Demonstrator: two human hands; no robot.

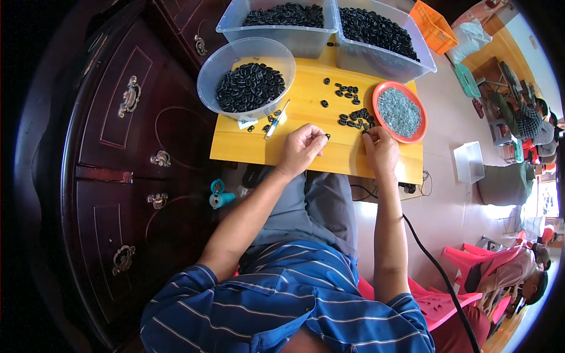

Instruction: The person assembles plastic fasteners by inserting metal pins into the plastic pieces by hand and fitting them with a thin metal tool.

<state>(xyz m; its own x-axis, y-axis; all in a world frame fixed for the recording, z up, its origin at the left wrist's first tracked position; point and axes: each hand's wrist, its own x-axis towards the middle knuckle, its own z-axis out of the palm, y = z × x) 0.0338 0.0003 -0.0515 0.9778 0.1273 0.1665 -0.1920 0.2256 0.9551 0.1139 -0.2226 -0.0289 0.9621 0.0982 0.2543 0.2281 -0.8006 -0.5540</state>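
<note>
My left hand is over the front of the yellow table, thumb and fingers pinched on a small black part. To its right, my right hand has its fingertips closed at the near edge of a loose group of small black oval parts. A dark piece shows at those fingertips, its shape mostly hidden. Just beyond the right hand sits an orange-red round dish heaped with small silvery metal pieces.
A clear round tub of black rings stands at the table's left. Behind are two clear bins of similar parts. A white-and-blue pen-like tool lies near the tub. Dark cabinets flank the left; people sit far right.
</note>
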